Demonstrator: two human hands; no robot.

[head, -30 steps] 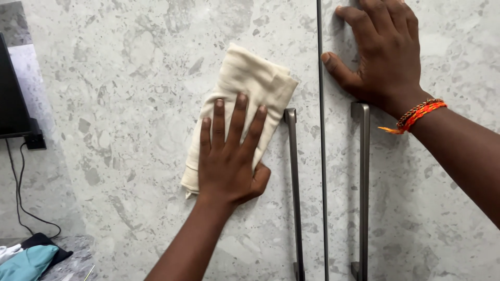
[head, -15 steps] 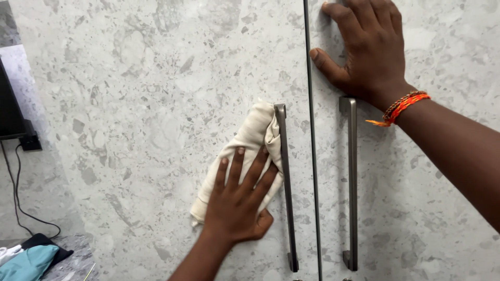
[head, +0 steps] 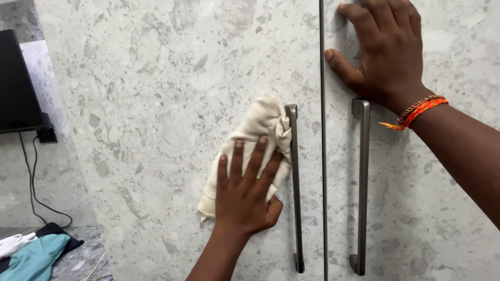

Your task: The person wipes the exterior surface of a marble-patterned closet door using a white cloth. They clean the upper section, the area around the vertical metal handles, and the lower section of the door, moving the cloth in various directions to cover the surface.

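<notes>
Across the whole view stand two grey stone-patterned doors, the left door (head: 166, 130) and the right door (head: 442, 218), meeting at a thin vertical seam. Each carries a long dark metal handle beside that seam: the left handle (head: 295, 198) and the right handle (head: 360, 192).

At the far left hangs a dark screen (head: 18, 83) with a cable (head: 31, 192) trailing below it, and in the bottom corner a counter (head: 78, 257) carries teal, white and black fabric (head: 31, 255).

Pressed flat on the right door above its handle is the right hand (head: 388, 49), fingers spread and holding nothing, apparently to brace the door. An orange thread band (head: 416, 112) circles its wrist.

Lower down, the left hand (head: 245, 192) lies palm-flat with fingers splayed over a cream cloth (head: 260, 130), pinning it to the left door rather than clutching it; the open grip spreads pressure over the fabric. The cloth is bunched, its upper edge touching the left handle's top.
</notes>
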